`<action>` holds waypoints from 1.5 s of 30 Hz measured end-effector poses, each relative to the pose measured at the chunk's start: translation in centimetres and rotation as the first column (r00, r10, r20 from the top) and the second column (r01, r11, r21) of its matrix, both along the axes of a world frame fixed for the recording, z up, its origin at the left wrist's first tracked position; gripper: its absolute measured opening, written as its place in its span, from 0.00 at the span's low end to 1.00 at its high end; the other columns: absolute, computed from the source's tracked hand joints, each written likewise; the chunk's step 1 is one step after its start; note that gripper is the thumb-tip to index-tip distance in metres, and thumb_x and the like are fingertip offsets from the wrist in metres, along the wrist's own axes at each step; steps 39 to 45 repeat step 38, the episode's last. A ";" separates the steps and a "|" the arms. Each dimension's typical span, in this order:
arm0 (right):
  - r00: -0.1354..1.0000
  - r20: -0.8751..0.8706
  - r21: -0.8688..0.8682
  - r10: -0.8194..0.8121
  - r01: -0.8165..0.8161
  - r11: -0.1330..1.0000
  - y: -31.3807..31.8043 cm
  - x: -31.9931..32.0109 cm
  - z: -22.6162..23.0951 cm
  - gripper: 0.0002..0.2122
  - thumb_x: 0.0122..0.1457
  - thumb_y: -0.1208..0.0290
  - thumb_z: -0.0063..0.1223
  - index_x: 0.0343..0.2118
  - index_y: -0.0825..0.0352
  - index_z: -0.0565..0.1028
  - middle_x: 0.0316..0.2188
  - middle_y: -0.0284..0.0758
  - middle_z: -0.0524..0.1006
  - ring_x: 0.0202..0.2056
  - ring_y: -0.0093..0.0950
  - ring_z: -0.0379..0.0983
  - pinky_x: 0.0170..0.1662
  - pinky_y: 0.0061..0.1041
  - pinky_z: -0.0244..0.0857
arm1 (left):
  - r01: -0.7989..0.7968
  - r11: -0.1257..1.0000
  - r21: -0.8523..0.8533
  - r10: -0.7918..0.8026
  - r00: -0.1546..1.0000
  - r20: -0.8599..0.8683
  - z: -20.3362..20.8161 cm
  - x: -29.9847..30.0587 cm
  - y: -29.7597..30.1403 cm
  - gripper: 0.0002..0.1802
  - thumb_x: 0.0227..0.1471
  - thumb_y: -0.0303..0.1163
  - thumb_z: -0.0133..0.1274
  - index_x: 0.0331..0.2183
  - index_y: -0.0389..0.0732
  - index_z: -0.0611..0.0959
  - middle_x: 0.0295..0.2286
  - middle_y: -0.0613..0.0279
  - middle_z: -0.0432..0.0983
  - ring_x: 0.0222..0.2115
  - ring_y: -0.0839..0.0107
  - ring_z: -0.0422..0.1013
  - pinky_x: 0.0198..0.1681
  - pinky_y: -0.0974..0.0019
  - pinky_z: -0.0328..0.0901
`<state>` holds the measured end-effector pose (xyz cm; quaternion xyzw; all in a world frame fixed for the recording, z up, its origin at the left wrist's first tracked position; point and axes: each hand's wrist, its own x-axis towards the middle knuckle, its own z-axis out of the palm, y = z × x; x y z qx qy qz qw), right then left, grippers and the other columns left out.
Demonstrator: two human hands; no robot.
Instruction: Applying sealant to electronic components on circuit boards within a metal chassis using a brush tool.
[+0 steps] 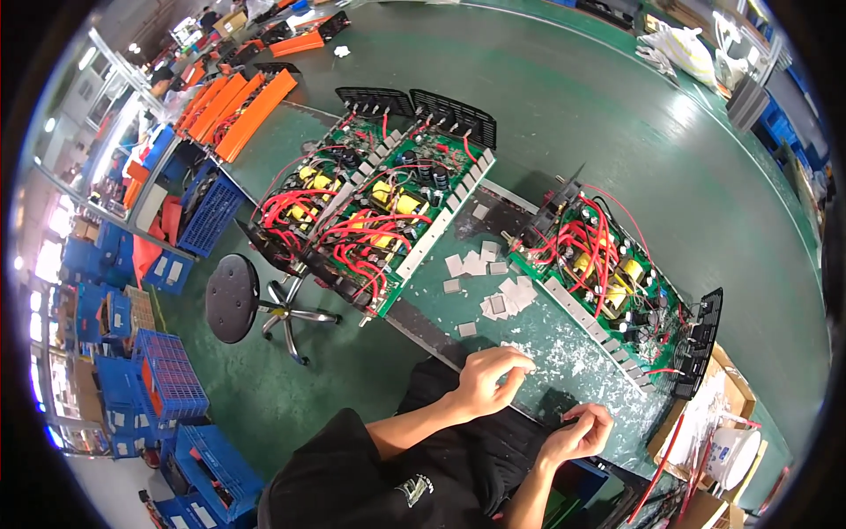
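Observation:
My left hand (493,381) is over the front edge of the bench, its thumb and fingers drawn together in a pinch. To its right and nearer me, my right hand (582,432) is also closed, fingertips pressed to the thumb. Whatever either pinch may hold is too small or hidden to make out. Beyond my left hand, several thin grey square pads (511,298) lie loose, some overlapping. A green circuit board (617,273) with red wires, yellow coils and a black end panel (702,344) stands right of the pads. Two similar circuit boards (374,207) sit side by side on the left.
White flecks (608,397) cover the bench near my hands. At the right is a cardboard box (731,388) with a white tub (733,457) and red wires. A round black stool (233,298) and blue crates (211,476) are on the left; orange housings (256,115) stand farther back.

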<state>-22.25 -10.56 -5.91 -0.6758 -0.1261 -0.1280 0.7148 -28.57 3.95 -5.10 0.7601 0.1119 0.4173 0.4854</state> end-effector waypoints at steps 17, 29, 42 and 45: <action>1.000 0.008 -0.006 0.012 -0.012 1.000 -0.1 0.2 -0.3 0.04 0.59 0.81 0.39 0.29 0.70 0.67 0.18 0.33 0.66 0.16 0.18 0.58 0.19 0.15 0.51 | 0.105 0.955 -0.278 -0.154 0.975 -0.161 1.5 -0.7 0.8 0.06 0.50 0.18 0.49 0.31 0.34 0.80 0.27 0.57 0.78 0.24 0.72 0.73 0.25 0.72 0.64; 0.999 0.046 0.014 0.023 -0.023 1.000 -0.7 0.3 -0.9 0.04 0.58 0.82 0.38 0.30 0.70 0.67 0.19 0.34 0.66 0.16 0.20 0.60 0.19 0.16 0.54 | -0.115 0.892 0.438 0.328 0.830 -0.452 1.9 -1.1 7.4 0.26 0.47 0.36 0.58 0.47 0.37 0.72 0.44 0.52 0.64 0.46 0.54 0.59 0.51 0.56 0.56; 0.999 0.052 -0.028 0.009 -0.007 1.000 0.1 0.3 -0.4 0.05 0.59 0.79 0.39 0.29 0.70 0.68 0.18 0.32 0.65 0.16 0.19 0.58 0.19 0.16 0.53 | -0.166 0.920 0.355 0.305 0.872 -0.383 0.9 -1.0 7.9 0.13 0.43 0.30 0.60 0.35 0.44 0.78 0.37 0.61 0.70 0.40 0.61 0.64 0.44 0.60 0.57; 0.999 0.052 -0.028 0.009 -0.007 1.000 0.1 0.3 -0.4 0.05 0.59 0.79 0.39 0.29 0.70 0.68 0.18 0.32 0.65 0.16 0.19 0.58 0.19 0.16 0.53 | -0.166 0.920 0.355 0.305 0.872 -0.383 0.9 -1.0 7.9 0.13 0.43 0.30 0.60 0.35 0.44 0.78 0.37 0.61 0.70 0.40 0.61 0.64 0.44 0.60 0.57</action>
